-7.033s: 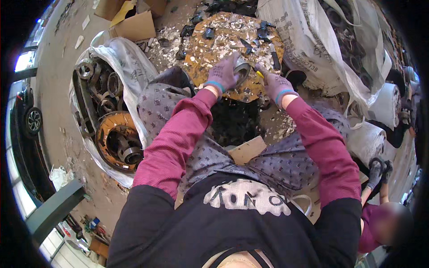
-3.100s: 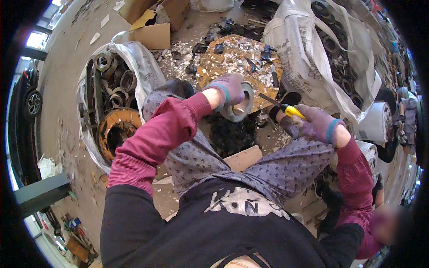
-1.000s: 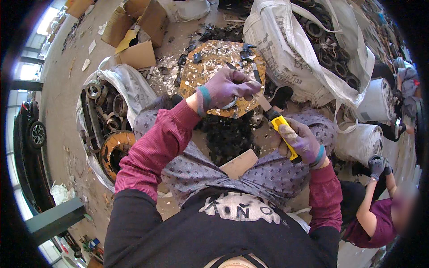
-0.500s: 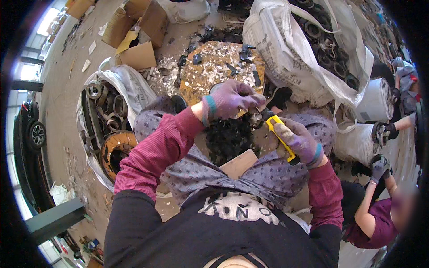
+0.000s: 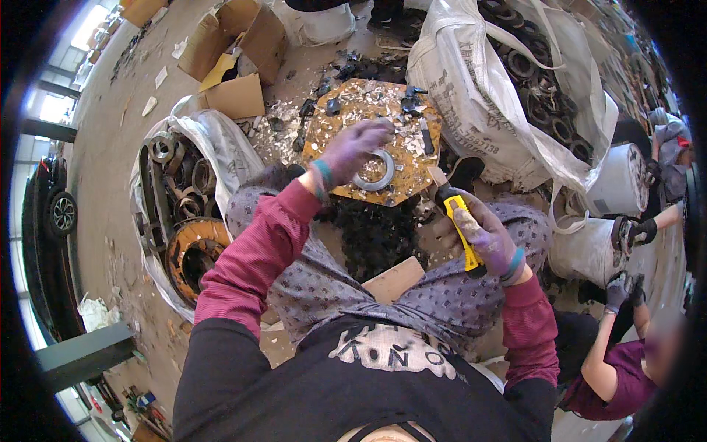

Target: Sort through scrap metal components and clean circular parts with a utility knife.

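My right hand is wrapped round the yellow-and-black handle of a utility knife. Its short, broad blade points up and left, toward the edge of a worn wooden board. My left hand is raised over the near left part of that board, its fingertips smeared by motion; whether anything is between them I cannot make out. Beside it a grey metal ring lies flat on the wood. White chips and black plastic scraps are strewn round the ring. Both hands wear dirty purple-grey gloves.
An open white sack of metal rings stands at left, a larger sack at right. A cardboard box is at far left. Black shavings pile below the board. A co-worker sits at right.
My left hand has moved left, away from the blade, uncovering the metal ring. The right hand keeps the knife, now slightly lower and tilted more upright.
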A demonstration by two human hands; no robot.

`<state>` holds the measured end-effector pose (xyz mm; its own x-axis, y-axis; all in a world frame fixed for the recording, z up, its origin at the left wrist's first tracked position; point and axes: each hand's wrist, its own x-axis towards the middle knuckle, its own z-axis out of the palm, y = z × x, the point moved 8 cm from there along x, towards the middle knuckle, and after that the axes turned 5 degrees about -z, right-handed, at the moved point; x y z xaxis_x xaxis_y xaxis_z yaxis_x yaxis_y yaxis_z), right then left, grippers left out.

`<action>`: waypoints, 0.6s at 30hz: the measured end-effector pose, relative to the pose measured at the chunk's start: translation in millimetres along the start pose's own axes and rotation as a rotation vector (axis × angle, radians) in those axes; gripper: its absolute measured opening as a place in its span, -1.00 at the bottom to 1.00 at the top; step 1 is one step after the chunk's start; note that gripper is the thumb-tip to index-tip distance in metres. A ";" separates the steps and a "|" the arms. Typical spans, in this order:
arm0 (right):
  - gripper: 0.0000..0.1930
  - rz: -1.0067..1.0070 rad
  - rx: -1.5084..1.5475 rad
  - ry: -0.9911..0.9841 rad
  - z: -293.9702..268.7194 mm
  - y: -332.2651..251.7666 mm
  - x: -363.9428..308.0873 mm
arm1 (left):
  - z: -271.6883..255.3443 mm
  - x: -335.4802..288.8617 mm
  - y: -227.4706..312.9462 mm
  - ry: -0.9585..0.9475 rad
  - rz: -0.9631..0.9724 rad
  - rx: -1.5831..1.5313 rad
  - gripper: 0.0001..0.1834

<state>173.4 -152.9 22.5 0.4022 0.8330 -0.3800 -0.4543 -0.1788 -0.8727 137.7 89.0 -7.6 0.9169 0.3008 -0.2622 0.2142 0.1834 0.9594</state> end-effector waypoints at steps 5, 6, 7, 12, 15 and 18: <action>-0.56 0.027 0.103 0.077 -7.7 25.9 21.4 | -79.5 -5.4 -58.1 0.314 -0.110 0.405 -0.60; -0.57 0.065 0.024 0.098 -11.2 32.2 29.7 | -81.8 -4.1 -72.0 0.303 -0.177 0.551 -0.59; -0.59 0.103 -0.054 0.119 -16.6 39.2 40.0 | -79.5 -0.5 -81.0 0.287 -0.244 0.697 -0.58; -0.57 0.140 0.034 0.147 -19.4 67.8 82.5 | -62.5 32.4 -117.7 0.300 -0.373 1.184 -0.44; -0.51 0.125 -0.016 0.134 -25.9 81.2 95.8 | -55.0 43.4 -120.9 0.299 -0.315 1.332 -0.52; -0.47 0.068 -0.116 0.140 -25.8 76.2 95.6 | -54.1 59.8 -127.0 0.222 -0.370 1.484 -0.66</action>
<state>197.7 -100.4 -88.2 0.4842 0.7371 -0.4714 -0.3927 -0.2983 -0.8699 147.1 134.3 -150.8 0.7009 0.6028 -0.3812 0.6643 -0.7463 0.0415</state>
